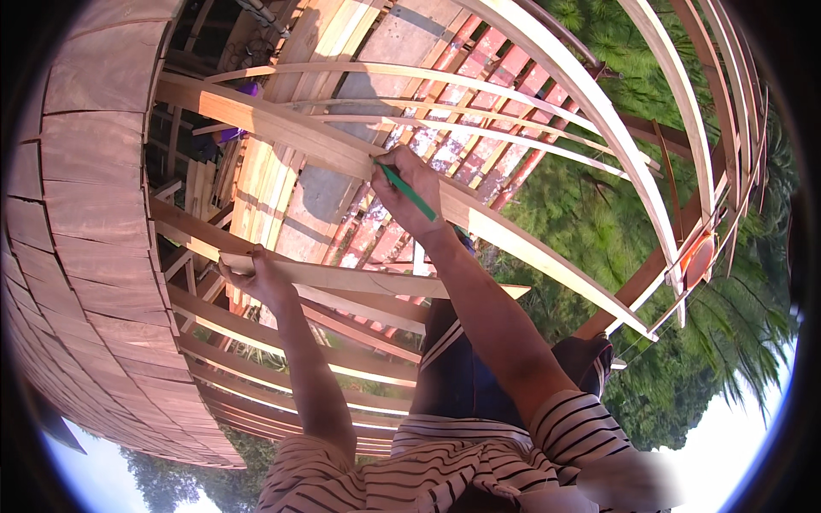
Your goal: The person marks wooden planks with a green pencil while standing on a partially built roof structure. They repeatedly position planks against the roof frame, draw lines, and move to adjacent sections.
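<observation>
My right hand (410,197) is closed around a flat green carpenter's pencil (409,193). The pencil's upper end meets the face of a long wooden beam (316,145), which slants from the upper left down to the right. Lower down, my left hand (265,280) grips a pale wooden board (368,277) near its left end, thumb on top. That board runs to the right beneath my right forearm and ends in a slanted cut.
Wooden shingles (94,205) cover the curved surface at left. Several parallel rafters (256,329) lie below the held board. Curved wooden ribs (581,77) arch at right, near an orange object (697,258). Far below are stacked planks (265,192), red slats (505,73) and trees (581,231).
</observation>
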`<state>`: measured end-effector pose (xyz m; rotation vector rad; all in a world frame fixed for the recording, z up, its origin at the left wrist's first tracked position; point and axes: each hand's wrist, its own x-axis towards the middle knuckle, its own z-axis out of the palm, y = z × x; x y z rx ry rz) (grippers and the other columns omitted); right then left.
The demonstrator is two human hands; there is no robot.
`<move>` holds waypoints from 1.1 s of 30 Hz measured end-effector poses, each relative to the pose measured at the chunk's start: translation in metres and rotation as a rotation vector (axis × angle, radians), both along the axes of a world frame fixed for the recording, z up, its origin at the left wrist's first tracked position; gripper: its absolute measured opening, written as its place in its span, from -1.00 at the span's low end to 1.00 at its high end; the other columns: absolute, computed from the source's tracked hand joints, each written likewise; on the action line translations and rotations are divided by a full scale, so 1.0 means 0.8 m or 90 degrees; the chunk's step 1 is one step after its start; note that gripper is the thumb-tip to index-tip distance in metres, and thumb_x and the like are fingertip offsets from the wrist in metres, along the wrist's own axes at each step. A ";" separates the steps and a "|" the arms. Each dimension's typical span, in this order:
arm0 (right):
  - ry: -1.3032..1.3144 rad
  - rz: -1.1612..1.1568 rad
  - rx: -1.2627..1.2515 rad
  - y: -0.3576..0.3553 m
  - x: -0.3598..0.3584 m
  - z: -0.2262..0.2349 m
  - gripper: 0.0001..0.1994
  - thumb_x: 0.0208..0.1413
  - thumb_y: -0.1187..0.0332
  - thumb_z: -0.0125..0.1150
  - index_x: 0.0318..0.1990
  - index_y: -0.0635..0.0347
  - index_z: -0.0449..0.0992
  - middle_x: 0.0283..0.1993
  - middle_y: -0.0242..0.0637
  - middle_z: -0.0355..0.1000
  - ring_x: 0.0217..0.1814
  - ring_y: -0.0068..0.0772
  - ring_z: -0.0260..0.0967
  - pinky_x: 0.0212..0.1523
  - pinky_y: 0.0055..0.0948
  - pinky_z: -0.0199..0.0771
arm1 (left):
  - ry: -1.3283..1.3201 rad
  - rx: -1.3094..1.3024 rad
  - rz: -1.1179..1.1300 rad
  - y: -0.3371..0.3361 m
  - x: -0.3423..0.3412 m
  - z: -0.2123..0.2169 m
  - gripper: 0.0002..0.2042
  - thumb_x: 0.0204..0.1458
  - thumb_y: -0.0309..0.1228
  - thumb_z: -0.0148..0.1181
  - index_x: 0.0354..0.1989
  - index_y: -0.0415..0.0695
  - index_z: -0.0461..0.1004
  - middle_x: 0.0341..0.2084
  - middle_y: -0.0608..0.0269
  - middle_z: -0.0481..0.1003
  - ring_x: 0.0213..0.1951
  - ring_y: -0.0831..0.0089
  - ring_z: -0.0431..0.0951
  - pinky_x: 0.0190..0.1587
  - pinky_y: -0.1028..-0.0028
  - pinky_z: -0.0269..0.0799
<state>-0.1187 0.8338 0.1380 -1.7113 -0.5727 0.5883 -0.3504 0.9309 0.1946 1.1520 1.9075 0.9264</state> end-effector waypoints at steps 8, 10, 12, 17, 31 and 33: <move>-0.051 0.043 0.036 -0.002 0.002 -0.007 -0.85 0.04 0.57 0.28 -0.26 0.28 0.44 -0.44 -0.16 0.46 -0.45 -0.37 0.49 -0.42 -0.45 0.50 | -0.061 -0.017 0.147 -0.015 -0.082 -0.021 -0.34 0.12 -0.45 0.23 0.36 0.25 0.06 0.13 0.11 0.37 0.08 0.19 0.44 0.13 0.14 0.51; -0.048 0.030 0.026 -0.002 0.000 -0.008 -0.85 0.03 0.56 0.29 -0.26 0.28 0.44 -0.44 -0.16 0.46 -0.46 -0.38 0.48 -0.43 -0.46 0.49 | -0.107 -0.044 0.207 -0.017 -0.087 -0.033 -0.33 0.11 -0.43 0.25 0.35 0.28 0.07 0.11 0.13 0.38 0.07 0.19 0.45 0.13 0.14 0.51; -0.085 0.036 0.013 -0.003 0.001 -0.010 -0.85 0.03 0.56 0.29 -0.26 0.28 0.44 -0.44 -0.17 0.46 -0.46 -0.39 0.48 -0.43 -0.47 0.49 | -0.130 -0.060 0.202 -0.021 -0.091 -0.041 -0.30 0.09 -0.37 0.26 0.38 0.25 0.03 0.13 0.11 0.36 0.06 0.18 0.45 0.09 0.15 0.52; -0.054 0.039 0.026 -0.003 0.000 -0.012 -0.85 0.03 0.53 0.30 -0.27 0.28 0.44 -0.45 -0.16 0.49 -0.47 -0.43 0.48 -0.43 -0.46 0.50 | -0.092 -0.050 0.152 -0.020 -0.123 -0.070 -0.21 0.08 -0.24 0.24 0.46 0.18 -0.07 0.14 0.04 0.35 0.05 0.17 0.45 0.03 0.16 0.53; -0.099 0.054 0.025 -0.002 0.003 -0.006 -0.88 0.03 0.54 0.30 -0.30 0.28 0.46 -0.48 -0.20 0.47 -0.47 -0.48 0.46 -0.42 -0.47 0.48 | 0.010 -0.101 0.146 -0.018 -0.109 -0.059 -0.14 0.08 -0.14 0.22 0.48 0.13 -0.18 0.17 -0.02 0.34 0.08 0.13 0.44 0.07 0.12 0.46; -0.021 0.006 -0.009 0.000 -0.002 -0.002 -0.89 0.04 0.54 0.29 -0.31 0.27 0.46 -0.49 -0.23 0.47 -0.48 -0.49 0.45 -0.42 -0.47 0.48 | -0.006 -0.100 0.157 -0.020 -0.105 -0.060 -0.16 0.08 -0.20 0.23 0.48 0.16 -0.16 0.17 0.00 0.34 0.08 0.15 0.44 0.08 0.10 0.45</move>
